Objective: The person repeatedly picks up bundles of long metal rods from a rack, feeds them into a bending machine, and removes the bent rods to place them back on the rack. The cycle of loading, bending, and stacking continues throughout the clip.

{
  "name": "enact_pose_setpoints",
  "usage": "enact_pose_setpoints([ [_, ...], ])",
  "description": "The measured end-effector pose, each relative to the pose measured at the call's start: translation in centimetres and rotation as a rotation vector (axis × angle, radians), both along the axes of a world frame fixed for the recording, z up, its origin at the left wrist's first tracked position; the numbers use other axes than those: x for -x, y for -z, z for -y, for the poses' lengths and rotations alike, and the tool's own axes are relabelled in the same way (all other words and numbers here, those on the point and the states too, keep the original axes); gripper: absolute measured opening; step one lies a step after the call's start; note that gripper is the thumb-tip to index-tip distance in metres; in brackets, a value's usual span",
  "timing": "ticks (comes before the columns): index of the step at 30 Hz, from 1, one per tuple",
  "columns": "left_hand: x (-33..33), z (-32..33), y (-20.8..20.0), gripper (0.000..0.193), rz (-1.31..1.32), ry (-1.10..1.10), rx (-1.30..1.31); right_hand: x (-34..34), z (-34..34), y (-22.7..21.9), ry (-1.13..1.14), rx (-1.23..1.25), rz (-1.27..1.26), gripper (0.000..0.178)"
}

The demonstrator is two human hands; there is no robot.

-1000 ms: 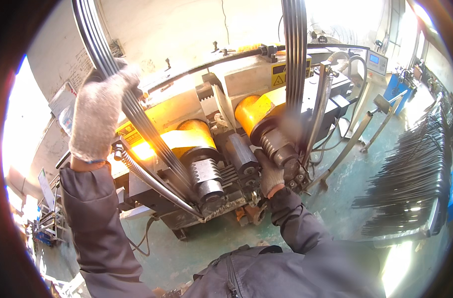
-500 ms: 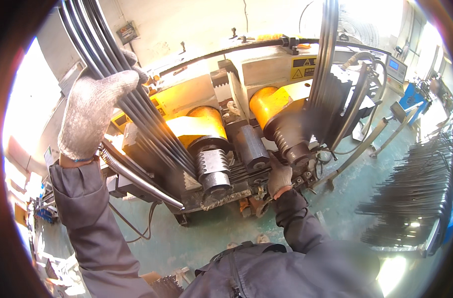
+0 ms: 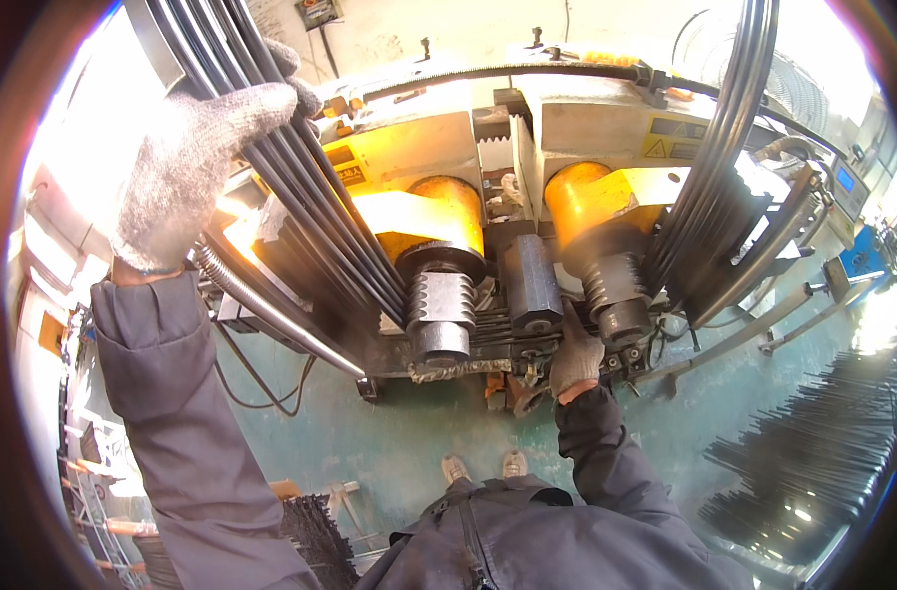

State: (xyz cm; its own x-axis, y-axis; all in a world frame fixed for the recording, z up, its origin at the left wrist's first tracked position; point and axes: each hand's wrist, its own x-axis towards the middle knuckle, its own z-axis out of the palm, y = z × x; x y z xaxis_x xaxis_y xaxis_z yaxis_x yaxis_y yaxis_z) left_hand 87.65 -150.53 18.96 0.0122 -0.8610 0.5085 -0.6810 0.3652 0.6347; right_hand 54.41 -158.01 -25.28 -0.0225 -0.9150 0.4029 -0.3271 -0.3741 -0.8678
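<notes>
My left hand [image 3: 188, 162], in a grey knitted glove, is closed around a slanting bundle of long dark metal rods [image 3: 316, 197] at the left, its thumb across their front. The rods' lower ends come down beside the left toothed steel die [image 3: 441, 307], below a yellow cylinder [image 3: 450, 208]. My right hand [image 3: 577, 358], gloved too, reaches low to the machine front, between the dark faceted steel block [image 3: 531, 283] and the right toothed die [image 3: 614, 290]. One finger points up beside the block; the others are hidden, so its grip does not show.
Another rod bundle [image 3: 729, 128] stands upright at the right. Behind it is a control box [image 3: 850, 187] with a small screen. A flexible metal conduit [image 3: 271, 310] slopes along the left. Many dark rods [image 3: 812, 442] lie piled on a rack at the lower right.
The view has shifted, so the machine sits further right and my shoes show below. My left hand still grips the rods, and my right hand stays at the machine front.
</notes>
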Motion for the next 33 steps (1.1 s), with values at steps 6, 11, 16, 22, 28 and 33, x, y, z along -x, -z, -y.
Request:
enact_pose_setpoints([
  [6,-0.5,0.0,-0.2,0.04,0.048,-0.012,-0.064,-0.8,-0.1,-1.0,-0.001,-0.217,0.404,0.036],
  [11,-0.7,0.2,0.1,0.039,-0.066,0.056,-0.069,-1.5,-0.5,-2.3,0.001,-0.268,0.58,0.023],
  [16,-1.0,0.3,0.0,0.038,-0.083,0.061,-0.102,-1.6,-0.1,-0.5,0.055,-0.197,0.426,0.03],
  [22,-0.2,-3.7,-0.4,0.042,1.064,0.08,0.486,1.3,-0.7,1.7,0.08,0.053,-0.795,0.047],
  [28,3.3,-17.5,4.6,0.008,0.913,-0.287,0.736,4.7,-7.8,0.2,-0.272,0.043,0.245,0.046],
  [33,5.5,-36.6,12.9,0.015,-0.597,-0.222,0.475,1.2,-17.5,-1.6,-0.186,-0.624,0.855,0.041],
])
